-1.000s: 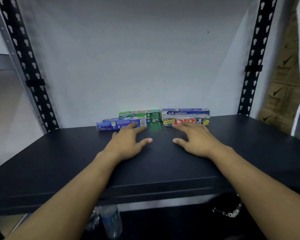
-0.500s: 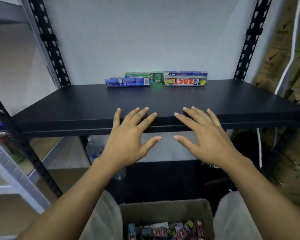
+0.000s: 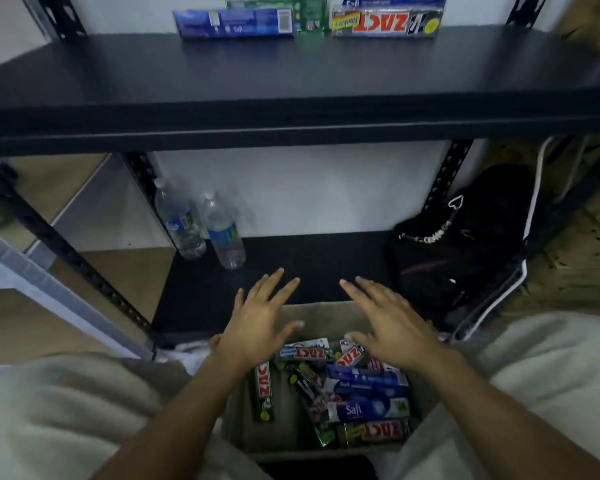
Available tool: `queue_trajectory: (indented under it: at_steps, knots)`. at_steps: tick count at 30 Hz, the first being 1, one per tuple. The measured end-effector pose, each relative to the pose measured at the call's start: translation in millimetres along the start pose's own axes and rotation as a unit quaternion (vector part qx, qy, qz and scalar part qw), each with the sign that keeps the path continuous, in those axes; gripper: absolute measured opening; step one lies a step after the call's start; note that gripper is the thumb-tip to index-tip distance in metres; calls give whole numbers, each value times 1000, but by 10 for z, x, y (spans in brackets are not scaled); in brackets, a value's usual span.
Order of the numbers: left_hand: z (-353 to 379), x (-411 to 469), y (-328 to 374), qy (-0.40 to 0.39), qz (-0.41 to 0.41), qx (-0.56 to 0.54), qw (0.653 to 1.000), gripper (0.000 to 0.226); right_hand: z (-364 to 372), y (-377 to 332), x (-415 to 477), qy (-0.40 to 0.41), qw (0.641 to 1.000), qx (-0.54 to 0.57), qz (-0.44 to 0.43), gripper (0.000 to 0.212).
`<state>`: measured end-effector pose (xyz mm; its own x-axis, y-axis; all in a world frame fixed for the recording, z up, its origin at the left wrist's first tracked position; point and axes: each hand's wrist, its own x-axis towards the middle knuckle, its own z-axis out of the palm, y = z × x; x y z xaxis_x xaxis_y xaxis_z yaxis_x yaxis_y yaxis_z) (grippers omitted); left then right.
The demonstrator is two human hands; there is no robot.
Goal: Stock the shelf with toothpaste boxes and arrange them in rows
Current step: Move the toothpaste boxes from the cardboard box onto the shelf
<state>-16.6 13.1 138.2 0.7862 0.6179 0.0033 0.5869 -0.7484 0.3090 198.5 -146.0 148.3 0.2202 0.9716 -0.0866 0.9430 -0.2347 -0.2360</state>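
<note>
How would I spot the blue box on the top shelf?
Look at the black shelf across the top of the view. Boxes sit by its back edge, and the blue box is leftmost. It is dark blue with a barcode, unlike the green box behind and the silver ZACT box to its right.

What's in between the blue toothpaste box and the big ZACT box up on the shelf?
A green toothpaste box fills that gap, set further back, as the head view shows.

"ZACT" on the shelf's silver box [image 3: 387, 21]; "Safi" on a blue carton box [image 3: 368, 409].
</note>
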Motion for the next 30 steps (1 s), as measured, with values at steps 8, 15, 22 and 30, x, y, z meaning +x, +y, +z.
queue_trajectory:
  at_steps: [8, 15, 22, 30]
  knots:
    - [1103, -11, -330, -173, -60, -77, 980, 64, 1209, 206, 45, -159, 985, 48, 45, 88]
    - [1627, 212, -459, -166, -66, -88, 980, 63, 1882, 392, 102, -209, 970, 75, 102, 77]
    - [1897, 444, -546, -187, -65, -63, 978, 59, 2127, 532, 179, -217, 967, 79, 110, 76]
    - [2156, 513, -635, -232, -49, -17, 971, 50, 2250, 652, 167, -221, 964, 108, 101, 77]
